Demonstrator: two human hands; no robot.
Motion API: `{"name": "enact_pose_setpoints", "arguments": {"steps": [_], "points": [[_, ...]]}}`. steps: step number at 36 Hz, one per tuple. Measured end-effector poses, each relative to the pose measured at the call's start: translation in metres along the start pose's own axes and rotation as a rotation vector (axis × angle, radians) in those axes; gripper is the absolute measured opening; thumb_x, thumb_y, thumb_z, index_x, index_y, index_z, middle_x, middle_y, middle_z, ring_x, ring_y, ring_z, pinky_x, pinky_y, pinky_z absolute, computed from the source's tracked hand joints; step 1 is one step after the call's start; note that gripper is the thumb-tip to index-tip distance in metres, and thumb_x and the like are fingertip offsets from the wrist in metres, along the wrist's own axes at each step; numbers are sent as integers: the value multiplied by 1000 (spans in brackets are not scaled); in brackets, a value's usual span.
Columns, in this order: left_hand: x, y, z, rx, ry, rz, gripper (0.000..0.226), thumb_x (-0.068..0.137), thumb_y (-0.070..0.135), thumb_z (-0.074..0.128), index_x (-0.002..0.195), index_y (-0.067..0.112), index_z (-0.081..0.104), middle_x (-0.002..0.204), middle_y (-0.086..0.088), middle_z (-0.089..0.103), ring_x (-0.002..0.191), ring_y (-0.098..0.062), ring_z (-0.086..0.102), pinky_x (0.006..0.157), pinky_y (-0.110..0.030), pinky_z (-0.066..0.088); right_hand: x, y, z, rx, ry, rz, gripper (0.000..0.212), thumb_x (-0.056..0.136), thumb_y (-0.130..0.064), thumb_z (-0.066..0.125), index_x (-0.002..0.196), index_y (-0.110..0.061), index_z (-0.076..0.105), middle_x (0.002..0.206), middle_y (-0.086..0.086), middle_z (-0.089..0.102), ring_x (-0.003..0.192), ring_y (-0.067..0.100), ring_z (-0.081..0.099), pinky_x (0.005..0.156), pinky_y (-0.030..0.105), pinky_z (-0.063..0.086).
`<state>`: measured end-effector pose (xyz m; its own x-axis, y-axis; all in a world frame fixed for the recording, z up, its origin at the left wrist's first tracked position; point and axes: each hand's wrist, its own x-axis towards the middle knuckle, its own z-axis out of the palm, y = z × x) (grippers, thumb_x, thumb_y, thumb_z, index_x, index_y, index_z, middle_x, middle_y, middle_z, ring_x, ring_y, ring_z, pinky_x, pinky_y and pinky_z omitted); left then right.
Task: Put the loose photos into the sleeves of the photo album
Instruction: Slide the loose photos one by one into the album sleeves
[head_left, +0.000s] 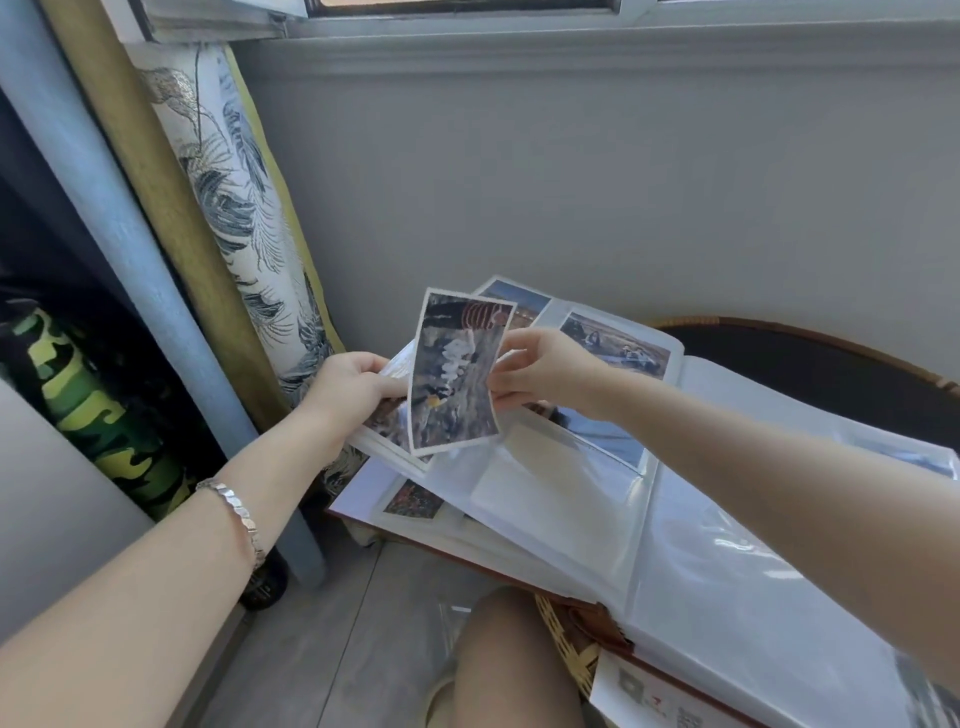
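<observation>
A photo album (561, 509) lies open on a round table, its clear sleeves partly filled with photos. My right hand (545, 371) pinches the right edge of a loose white-bordered photo (454, 374), held upright above the album's left side. My left hand (353, 389) grips a lifted album page (395, 436) at its left edge, just behind and left of the loose photo. An empty sleeve (545, 499) lies directly below the photo.
The dark round table with a wicker rim (810, 364) stands against a grey wall. Patterned curtains (234, 208) hang at the left, beside a camouflage bottle (98, 410). My knee (509, 660) is below the album. A small card (644, 696) lies at the album's near edge.
</observation>
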<state>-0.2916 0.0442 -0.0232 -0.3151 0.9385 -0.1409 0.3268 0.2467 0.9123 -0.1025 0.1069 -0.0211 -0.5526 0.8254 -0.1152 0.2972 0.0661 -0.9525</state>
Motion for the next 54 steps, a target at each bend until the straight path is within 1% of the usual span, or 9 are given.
{"name": "enact_pose_setpoints", "arguments": {"steps": [4,7,9,14,24,28,36,43,54], "points": [[1,-1,0,23,4,-14,3,83,7,66,83,7,63,76,-8,63,62,-18,56,54,-23,47,-1,-2,-5,-234,-33,-18,27,87,6,56,66,-12,54,65,-1,63,55,11,63,69,31,56],[3,-3,1,29,14,9,7,86,6,63,79,8,63,78,-10,64,68,-21,57,58,-25,46,1,-8,-5,-629,-44,-127,6,86,0,56,88,-1,61,81,2,67,79,23,64,82,38,51],[3,-3,1,51,18,34,8,88,10,61,81,8,64,76,-7,63,69,-19,56,56,-23,44,3,-12,-2,-818,-77,-166,17,85,-3,55,101,-3,63,97,5,68,92,23,62,84,36,50],[2,-2,0,89,6,52,7,87,12,62,80,11,62,74,-2,62,62,-12,57,46,-19,46,7,-19,2,-1019,-178,-151,18,79,-4,53,93,-6,64,94,10,67,91,28,60,82,43,51],[6,-6,-2,74,24,0,14,90,10,59,77,15,64,83,-10,66,75,-24,62,65,-30,47,13,-40,17,-523,-215,-144,57,84,-7,60,133,-26,39,103,-5,57,99,14,60,91,32,50],[5,-7,-1,75,30,11,15,90,12,59,77,16,64,84,-9,66,80,-25,60,71,-33,48,16,-40,28,-622,-264,-181,46,86,-7,57,129,-23,49,111,-2,56,100,14,57,89,30,50],[3,-4,0,28,23,5,7,84,8,66,91,5,65,83,-13,66,64,-20,60,55,-26,48,20,-38,27,-666,-193,-230,23,88,-9,59,108,-18,68,71,-11,46,59,3,41,55,9,34],[6,-6,2,10,14,-27,15,82,7,69,93,0,64,82,-14,64,67,-23,57,57,-29,49,12,-23,-1,-750,-212,-84,15,86,-10,61,96,-16,71,95,4,71,83,19,66,80,36,56],[7,-9,3,2,40,2,10,83,11,68,90,5,65,79,-8,64,63,-16,57,53,-21,47,8,-29,13,-864,-272,-213,26,92,-11,51,111,-21,66,111,0,65,94,14,57,83,21,41]]}}
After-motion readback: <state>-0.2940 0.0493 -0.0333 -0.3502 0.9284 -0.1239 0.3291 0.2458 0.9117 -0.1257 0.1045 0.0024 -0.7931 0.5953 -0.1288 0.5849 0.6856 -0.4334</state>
